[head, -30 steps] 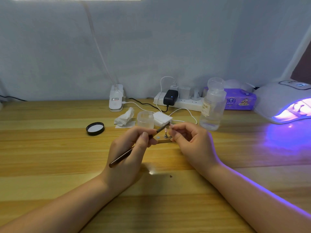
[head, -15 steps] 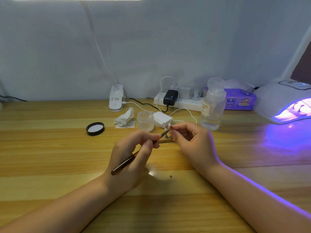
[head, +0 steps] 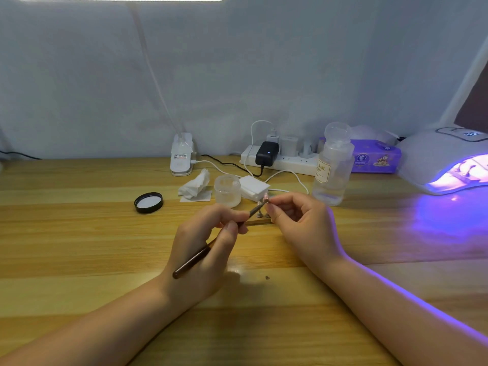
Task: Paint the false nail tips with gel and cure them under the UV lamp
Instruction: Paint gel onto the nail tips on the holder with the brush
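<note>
1. While the black lid (head: 148, 202) lies upturned at the left of the wooden table (head: 79, 247), the crumpled tissue (head: 195, 185) and the open gel jar (head: 227, 190) sit just right of it, none of them moved over the last second.
2. The left hand (head: 203, 249) pinches the dark brush (head: 211, 247) pen-fashion, fingers curled round its shaft; across that second the hand has inched right and upward, so the bristle end now meets the nail tip.
3. The false nail tip (head: 266, 198) is held off the table, between the two hands and in front of the white pad stack (head: 253, 187); more tips stand on a small holder (head: 260, 220) below it.
4. The right hand (head: 303, 225) grasps the tip's stem between thumb and forefinger, other fingers loosely curled; it has barely shifted.
5. The clear bottle (head: 332, 167) stands beyond that hand.
6. At far right the UV lamp (head: 443, 159) glows violet. Judging by the contact, painting is under way and curing of this tip is yet to come.
</note>
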